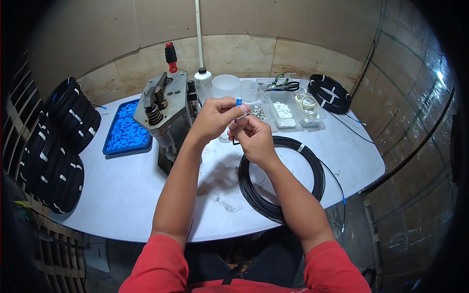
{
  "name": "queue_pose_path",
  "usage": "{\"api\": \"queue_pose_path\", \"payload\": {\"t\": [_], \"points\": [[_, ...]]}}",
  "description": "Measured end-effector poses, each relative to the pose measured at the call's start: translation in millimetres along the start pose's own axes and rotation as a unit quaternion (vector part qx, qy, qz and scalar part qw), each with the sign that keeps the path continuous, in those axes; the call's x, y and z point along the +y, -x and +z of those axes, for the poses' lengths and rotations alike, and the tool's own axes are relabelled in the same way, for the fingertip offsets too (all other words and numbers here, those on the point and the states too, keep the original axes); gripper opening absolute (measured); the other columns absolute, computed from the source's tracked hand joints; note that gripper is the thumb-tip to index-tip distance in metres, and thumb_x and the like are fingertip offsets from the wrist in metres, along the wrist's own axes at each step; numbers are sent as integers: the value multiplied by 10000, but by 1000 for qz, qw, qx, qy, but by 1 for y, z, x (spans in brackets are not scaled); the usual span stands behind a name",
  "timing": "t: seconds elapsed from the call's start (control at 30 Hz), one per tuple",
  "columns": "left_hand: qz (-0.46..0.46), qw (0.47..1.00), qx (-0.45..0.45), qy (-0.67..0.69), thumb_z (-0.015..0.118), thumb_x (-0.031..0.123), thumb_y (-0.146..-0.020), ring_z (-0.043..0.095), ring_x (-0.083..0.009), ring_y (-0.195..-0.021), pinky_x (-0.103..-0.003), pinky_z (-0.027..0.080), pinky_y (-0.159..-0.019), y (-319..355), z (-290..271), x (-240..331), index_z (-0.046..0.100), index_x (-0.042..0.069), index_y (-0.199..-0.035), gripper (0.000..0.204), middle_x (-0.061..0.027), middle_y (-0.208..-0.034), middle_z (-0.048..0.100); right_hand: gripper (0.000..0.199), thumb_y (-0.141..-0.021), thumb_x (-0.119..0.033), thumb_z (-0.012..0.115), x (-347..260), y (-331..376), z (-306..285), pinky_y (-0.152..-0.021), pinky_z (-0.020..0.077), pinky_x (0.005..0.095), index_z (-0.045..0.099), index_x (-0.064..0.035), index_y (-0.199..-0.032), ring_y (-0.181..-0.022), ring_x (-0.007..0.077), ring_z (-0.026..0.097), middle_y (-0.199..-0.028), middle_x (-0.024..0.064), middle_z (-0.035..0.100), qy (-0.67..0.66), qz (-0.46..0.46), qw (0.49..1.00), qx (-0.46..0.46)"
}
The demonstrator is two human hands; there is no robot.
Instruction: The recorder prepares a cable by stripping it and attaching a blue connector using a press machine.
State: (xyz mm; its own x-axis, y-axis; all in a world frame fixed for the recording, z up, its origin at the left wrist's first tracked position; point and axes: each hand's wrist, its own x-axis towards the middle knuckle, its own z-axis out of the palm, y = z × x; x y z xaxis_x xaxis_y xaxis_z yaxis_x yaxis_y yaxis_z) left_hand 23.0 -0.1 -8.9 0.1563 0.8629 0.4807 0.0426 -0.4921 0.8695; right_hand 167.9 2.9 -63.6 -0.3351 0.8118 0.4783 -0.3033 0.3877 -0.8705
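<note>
My left hand point(217, 117) is raised over the middle of the table, its thumb and fingers pinching a small blue plastic piece point(238, 102). Close against it, my right hand point(256, 140) is closed on the end of a thin black cable, of which a short bent bit point(236, 142) shows below the fingers. A thin whitish tip point(242, 116) shows between the two hands. Fingers hide how the blue piece and the cable meet. Below my right hand lies a coil of black cable point(320, 178), bound with white tape, one loose end hanging over the table edge.
Left of my hands stands a metal hand press point(168, 105) with a red-and-black handle. Behind it is a blue tray point(128, 151) of small blue pieces. Bins point(286, 122) of small parts, a white bottle point(203, 83) and pliers point(281, 87) stand at the back. Black coils point(51, 166) flank the left.
</note>
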Motion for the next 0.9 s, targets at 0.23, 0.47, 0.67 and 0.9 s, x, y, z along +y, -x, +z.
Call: {"api": "queue_pose_path", "payload": {"t": [0.23, 0.47, 0.67, 0.9], "points": [[34, 999, 27, -32, 716, 231, -891, 503, -39, -628, -230, 417, -550, -4, -7, -9, 708, -20, -774, 276, 22, -657, 599, 121, -975, -116, 618, -6, 0, 0, -693, 540, 276, 599, -9, -922, -743, 112, 624, -838, 51, 653, 20, 2, 1000, -3], [-6, 1000, 4, -28, 722, 238, -886, 506, -40, -626, -231, 422, -551, 0, -5, 0, 711, -20, -795, 274, 16, -657, 605, 150, -983, -161, 615, -5, 1, 0, -677, 517, 263, 614, -16, -944, -738, 113, 628, -820, 53, 665, 16, 3, 1000, -5], [-55, 994, -19, 97, 638, 188, -921, 620, -117, -810, -273, 511, -764, 1, -13, 0, 702, -52, -1058, 284, -77, -910, 693, 182, -991, -187, 603, -9, 1, 1, -678, 498, 256, 628, -9, -966, -722, 115, 624, -809, 54, 667, 18, 23, 1000, 9], [-82, 985, -38, 144, 618, 195, -920, 650, -163, -892, -322, 514, -848, 1, -14, 1, 683, -45, -1094, 304, -96, -976, 692, 190, -1002, -187, 571, -6, -1, -2, -676, 494, 261, 624, -9, -964, -718, 115, 617, -798, 55, 661, 21, 16, 1000, -11]]}}
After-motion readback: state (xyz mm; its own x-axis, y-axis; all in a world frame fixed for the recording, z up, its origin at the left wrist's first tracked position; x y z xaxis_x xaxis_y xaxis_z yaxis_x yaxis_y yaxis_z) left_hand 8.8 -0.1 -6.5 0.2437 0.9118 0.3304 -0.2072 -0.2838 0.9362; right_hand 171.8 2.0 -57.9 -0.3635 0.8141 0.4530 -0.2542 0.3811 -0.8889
